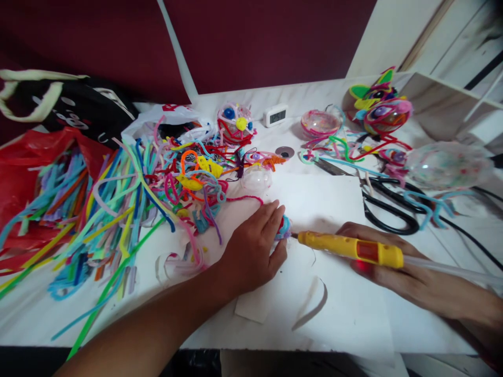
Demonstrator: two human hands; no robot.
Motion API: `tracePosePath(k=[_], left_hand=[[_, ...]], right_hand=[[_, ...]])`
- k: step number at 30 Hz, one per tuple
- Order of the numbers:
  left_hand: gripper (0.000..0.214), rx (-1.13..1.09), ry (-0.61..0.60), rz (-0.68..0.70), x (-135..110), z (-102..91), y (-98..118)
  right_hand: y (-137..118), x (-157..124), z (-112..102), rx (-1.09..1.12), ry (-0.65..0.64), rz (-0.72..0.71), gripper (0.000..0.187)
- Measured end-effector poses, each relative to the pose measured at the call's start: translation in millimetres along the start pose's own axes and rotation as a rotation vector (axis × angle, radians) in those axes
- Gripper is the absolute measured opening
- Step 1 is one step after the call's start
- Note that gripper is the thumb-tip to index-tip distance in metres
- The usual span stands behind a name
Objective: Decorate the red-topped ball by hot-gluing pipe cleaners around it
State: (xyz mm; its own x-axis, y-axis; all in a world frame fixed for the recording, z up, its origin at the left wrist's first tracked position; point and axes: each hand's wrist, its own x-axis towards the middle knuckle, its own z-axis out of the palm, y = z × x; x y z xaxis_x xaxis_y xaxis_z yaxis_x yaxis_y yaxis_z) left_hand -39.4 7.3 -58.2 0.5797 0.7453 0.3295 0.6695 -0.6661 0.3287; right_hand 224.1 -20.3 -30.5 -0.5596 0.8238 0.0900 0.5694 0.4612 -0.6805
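My left hand (pixel 257 243) rests low over the white paper, its fingers closed on a small coiled pipe cleaner piece (pixel 285 227) in blue, red and lilac. Its thumb and the underside of the piece are partly hidden. From the right, my right hand (pixel 401 262) grips a yellow hot glue gun (pixel 349 248), with a red light glowing beneath it. A clear glue stick (pixel 444 266) sticks out of the gun's back end. The nozzle points left and meets, or nearly meets, the edge of the coiled piece.
Loose pipe cleaners (pixel 129 193) cover the left side beside a red bag (pixel 23 199). Black-handled scissors (pixel 393 209) lie right of the paper (pixel 334 199). Decorated balls (pixel 234 123), a small clock (pixel 275 115) and a clear plastic shape (pixel 448 165) stand further back.
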Motion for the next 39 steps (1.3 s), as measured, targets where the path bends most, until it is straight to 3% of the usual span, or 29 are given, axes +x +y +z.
tracePosePath(k=[14,18,27,39], left_hand=[[0.049,-0.022,0.002,-0.004,0.3,-0.9,-0.6],[0.05,-0.023,-0.008,-0.006,0.0,-1.2,-0.3],[0.051,-0.021,-0.011,-0.009,0.2,-1.1,-0.6],[0.052,-0.029,-0.018,-0.012,0.0,-1.7,0.1]], right_hand=[[-2.5,-1.0,-2.7,-0.064,-0.037,-0.081,0.033],[-0.9,0.4,-3.9,-0.079,-0.019,-0.111,0.031],[-3.0,-2.5,-1.3,0.0,-0.038,0.012,0.034],[-1.4,-0.6,-4.1,-0.068,-0.039,-0.056,0.028]])
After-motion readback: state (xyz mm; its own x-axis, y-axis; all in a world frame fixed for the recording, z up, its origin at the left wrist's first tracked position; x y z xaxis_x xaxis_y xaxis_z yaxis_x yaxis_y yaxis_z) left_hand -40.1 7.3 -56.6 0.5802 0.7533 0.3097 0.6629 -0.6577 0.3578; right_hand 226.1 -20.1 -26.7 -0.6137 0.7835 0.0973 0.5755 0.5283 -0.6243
